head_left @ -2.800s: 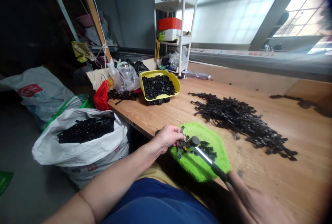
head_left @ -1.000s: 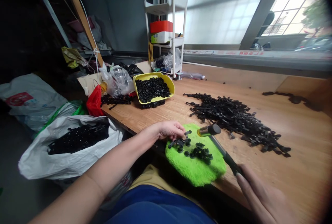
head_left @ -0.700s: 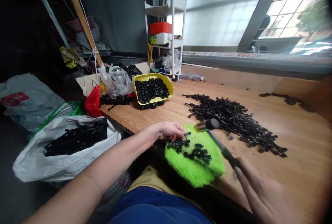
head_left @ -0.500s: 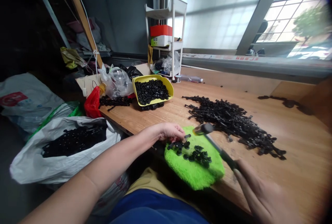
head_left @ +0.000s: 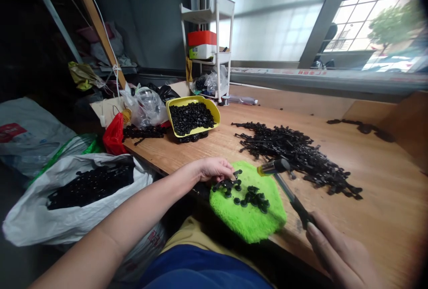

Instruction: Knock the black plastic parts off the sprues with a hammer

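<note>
My right hand (head_left: 341, 244) is wrapped round the dark handle of a small mallet (head_left: 294, 200). The mallet's head, yellow at one end and black at the other, is raised over the right side of a bright green fluffy cloth (head_left: 247, 224). At the cloth's left edge, my left hand (head_left: 216, 169) pinches a black plastic strip with round ends (head_left: 229, 183); its fingers partly cover it. Loose black round pieces (head_left: 256, 199) lie in a small cluster on the cloth, to the right of my left hand.
A large pile of black strips (head_left: 294, 150) spreads over the wooden table (head_left: 187, 157). Behind my left hand stands a yellow tray (head_left: 217, 117) full of small black pieces. On the left, a white sack (head_left: 26, 220) holds more black parts. A white shelf (head_left: 217, 26) rises at the back.
The mallet has moved right, away from my left hand, and its head is less blurred. My left hand stays at the strip. The whole view has shifted slightly.
</note>
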Motion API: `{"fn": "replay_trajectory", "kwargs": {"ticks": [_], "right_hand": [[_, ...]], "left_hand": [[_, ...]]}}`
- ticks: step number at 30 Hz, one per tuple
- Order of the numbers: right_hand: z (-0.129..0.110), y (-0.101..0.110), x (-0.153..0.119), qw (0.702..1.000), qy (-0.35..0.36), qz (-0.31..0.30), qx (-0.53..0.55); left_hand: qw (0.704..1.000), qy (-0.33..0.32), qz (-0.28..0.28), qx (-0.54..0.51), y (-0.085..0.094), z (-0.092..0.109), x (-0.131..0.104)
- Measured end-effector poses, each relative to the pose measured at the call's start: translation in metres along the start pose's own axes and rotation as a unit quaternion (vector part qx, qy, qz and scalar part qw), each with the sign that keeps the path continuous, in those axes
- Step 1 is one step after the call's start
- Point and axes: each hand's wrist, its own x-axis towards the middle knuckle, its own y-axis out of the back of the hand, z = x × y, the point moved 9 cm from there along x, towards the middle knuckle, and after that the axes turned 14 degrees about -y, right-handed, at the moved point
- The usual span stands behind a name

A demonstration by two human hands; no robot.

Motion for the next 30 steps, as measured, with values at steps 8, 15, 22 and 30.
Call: {"fn": "replay_trajectory", "kwargs": {"ticks": [8,15,22,30], "right_hand": [[-0.044,-0.003,0.002,0.998,0.024,-0.018,-0.048],[-0.060,0.006,0.003,0.995,0.036,0.004,-0.090],[-0.059,-0.003,0.011,0.997,0.015,-0.042,-0.066],[-0.063,-0.013,0.012,0.993,0.011,-0.084,-0.083]], "left_hand": [[0.999,0.026,-0.004,0.025,-0.006,0.005,0.000],[0.999,0.025,-0.003,0.033,-0.008,0.007,0.002],[0.999,0.036,-0.013,0.026,-0.003,0.000,0.006],[0.997,0.061,-0.005,0.046,-0.002,-0.001,0.004]]}}
